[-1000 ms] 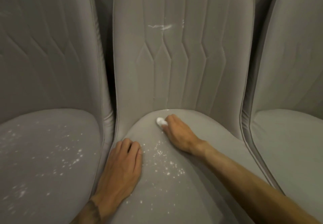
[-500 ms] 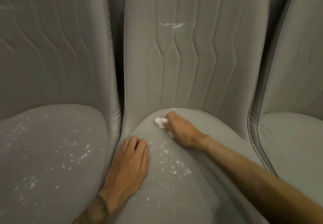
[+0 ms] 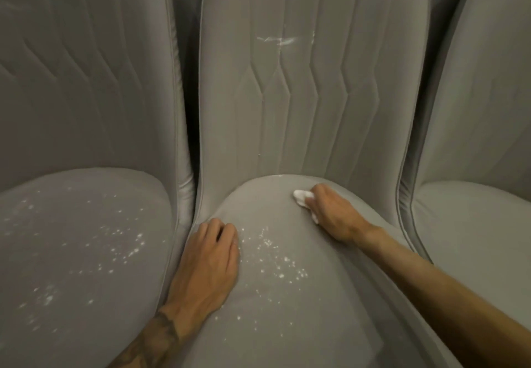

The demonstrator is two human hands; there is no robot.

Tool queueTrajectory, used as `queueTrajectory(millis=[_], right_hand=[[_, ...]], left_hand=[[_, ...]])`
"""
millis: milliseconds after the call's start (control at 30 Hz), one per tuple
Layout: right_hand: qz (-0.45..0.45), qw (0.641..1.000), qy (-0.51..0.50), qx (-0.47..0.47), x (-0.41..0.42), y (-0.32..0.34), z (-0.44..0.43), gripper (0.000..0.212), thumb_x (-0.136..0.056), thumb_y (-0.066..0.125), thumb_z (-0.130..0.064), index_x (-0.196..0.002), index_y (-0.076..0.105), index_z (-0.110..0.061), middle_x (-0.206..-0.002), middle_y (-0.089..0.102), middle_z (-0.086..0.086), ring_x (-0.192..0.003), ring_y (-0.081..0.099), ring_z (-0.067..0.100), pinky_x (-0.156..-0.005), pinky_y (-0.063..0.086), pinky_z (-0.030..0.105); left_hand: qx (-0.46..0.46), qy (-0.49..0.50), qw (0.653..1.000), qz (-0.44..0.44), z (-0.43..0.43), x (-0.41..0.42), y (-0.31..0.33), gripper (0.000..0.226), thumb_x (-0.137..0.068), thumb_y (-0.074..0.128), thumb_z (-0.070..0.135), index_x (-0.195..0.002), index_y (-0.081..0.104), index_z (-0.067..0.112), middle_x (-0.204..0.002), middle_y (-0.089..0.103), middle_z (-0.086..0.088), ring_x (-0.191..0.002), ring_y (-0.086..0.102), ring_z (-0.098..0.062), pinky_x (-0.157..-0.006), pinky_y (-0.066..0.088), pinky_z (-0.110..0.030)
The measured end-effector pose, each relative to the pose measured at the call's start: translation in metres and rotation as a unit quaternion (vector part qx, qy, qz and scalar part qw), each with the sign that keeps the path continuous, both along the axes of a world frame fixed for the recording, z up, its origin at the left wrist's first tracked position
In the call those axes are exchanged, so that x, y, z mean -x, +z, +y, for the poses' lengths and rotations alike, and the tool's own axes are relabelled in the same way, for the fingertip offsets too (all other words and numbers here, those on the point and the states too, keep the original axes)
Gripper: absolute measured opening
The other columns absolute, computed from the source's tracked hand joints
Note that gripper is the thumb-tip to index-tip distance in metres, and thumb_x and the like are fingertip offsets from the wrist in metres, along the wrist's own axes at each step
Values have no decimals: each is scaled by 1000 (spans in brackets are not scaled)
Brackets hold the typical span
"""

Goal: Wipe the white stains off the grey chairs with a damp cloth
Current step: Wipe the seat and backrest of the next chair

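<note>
head view, looking down on three grey chairs set side by side. the middle chair [image 3: 316, 103] fills the centre, with the left chair [image 3: 86, 86] and the right chair [image 3: 488, 114] close against it on either side. both forearms reach onto the middle chair's seat.

the left hand [image 3: 209, 261] lies palm down near the seat's left edge. its fingers are relaxed with the tips slightly bent, and it holds nothing; i'd say it braces the cushion. the right hand [image 3: 333, 215] is at the back of the seat, just in front of the crease where seat meets backrest. its fingers are curled round a small white cloth [image 3: 301, 195], which it presses onto the fabric. a bit of cloth shows beyond the fingertips and another bit under the palm. whether the cloth is damp i cannot tell from here.

smallest of all are the marks. a cluster of white specks [image 3: 275, 264] sits on the middle seat between the two hands and nearer the camera. a wider scatter of specks [image 3: 123, 241] runs across the left chair's seat, and a thin white streak [image 3: 277, 40] crosses the middle backrest high up.

the step in hand looks like scrubbing the rear of the middle seat. next, i'd judge, the cloth wants drawing back toward the cluster of white specks under firm pressure. after that come the streak and the left seat.
</note>
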State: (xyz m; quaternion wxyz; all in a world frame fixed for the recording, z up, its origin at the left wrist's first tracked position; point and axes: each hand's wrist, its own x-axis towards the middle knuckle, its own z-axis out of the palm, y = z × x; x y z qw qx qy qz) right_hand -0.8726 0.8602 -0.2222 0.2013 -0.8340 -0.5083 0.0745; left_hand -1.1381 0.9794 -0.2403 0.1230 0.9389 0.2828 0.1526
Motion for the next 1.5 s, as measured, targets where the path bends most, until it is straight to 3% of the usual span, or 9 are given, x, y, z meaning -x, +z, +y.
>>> queueTrajectory(millis=[267, 467, 700, 900, 1033, 1100, 1267, 1433, 1500], right_hand=[[-41, 993, 108, -38, 86, -20, -9, 23, -104, 26, -49, -90, 30, -30, -91, 38, -6, -77, 40, 17, -70, 30, 31], [-45, 998, -40, -16, 28, -7, -20, 21, -106, 38, -27, -99, 46, -9, -101, 51, 13, -93, 51, 34, -86, 39, 44], [-31, 993, 114, -28, 89, -14, -38, 16, -106, 32, -38, -93, 31, -29, -92, 39, -6, -76, 38, 14, -71, 30, 28], [-48, 997, -58, -17, 49, -8, -54, 20, -107, 36, -26, -100, 46, -10, -100, 50, 10, -91, 50, 33, -85, 39, 45], [-16, 998, 36, -54, 118, -25, -57, 22, -107, 28, -47, -90, 29, -31, -88, 40, -7, -77, 45, 20, -73, 35, 33], [-33, 998, 49, -32, 105, -16, -67, 18, -105, 32, -42, -94, 33, -27, -94, 43, -3, -82, 48, 24, -74, 37, 34], [-55, 993, -101, 16, 63, -2, -111, 17, -107, 37, -27, -100, 43, -12, -100, 48, 8, -90, 52, 34, -81, 41, 45], [-33, 997, -38, -53, 149, -18, -94, 27, -108, 26, -44, -91, 36, -25, -91, 46, -1, -81, 52, 28, -76, 42, 41], [-49, 998, -6, -36, 137, -14, -98, 24, -108, 29, -40, -96, 39, -22, -95, 47, 1, -84, 52, 30, -77, 42, 43]], left_hand=[[13, 7, 999, -41, 0, 1, -3, 29, -104, 26, 26, -87, 49, 18, -91, 46, -3, -83, 45, -27, -77, 46, -49], [10, 9, 999, -34, -2, 1, -1, 32, -103, 24, 27, -88, 50, 17, -91, 46, -4, -83, 44, -27, -77, 45, -50], [32, 27, 999, -29, -4, 3, 0, 26, -103, 30, 24, -90, 51, 16, -93, 47, -5, -86, 46, -29, -80, 44, -51], [41, 27, 999, -15, -6, 4, 4, 29, -103, 26, 25, -92, 51, 15, -96, 48, -6, -88, 45, -29, -83, 43, -49], [67, 23, 997, -5, -7, 5, 5, 39, -104, 18, 26, -96, 54, 13, -99, 49, -8, -92, 46, -29, -87, 42, -48], [93, 6, 996, 11, -6, 7, 4, 51, -105, 7, 28, -103, 56, 12, -105, 52, -8, -97, 47, -29, -92, 41, -47], [64, -10, 996, -58, -8, 19, 5, 41, -102, 30, 29, -94, 66, 10, -98, 61, -9, -91, 56, -32, -88, 48, -51], [81, -58, 992, -72, -13, 55, -3, 40, -108, 40, 28, -134, 64, 9, -135, 64, -7, -124, 57, -22, -114, 25, -12], [78, -42, 994, -66, -20, 66, -5, 42, -108, 39, 29, -138, 60, 8, -141, 61, -9, -130, 55, -22, -115, 20, -11]])
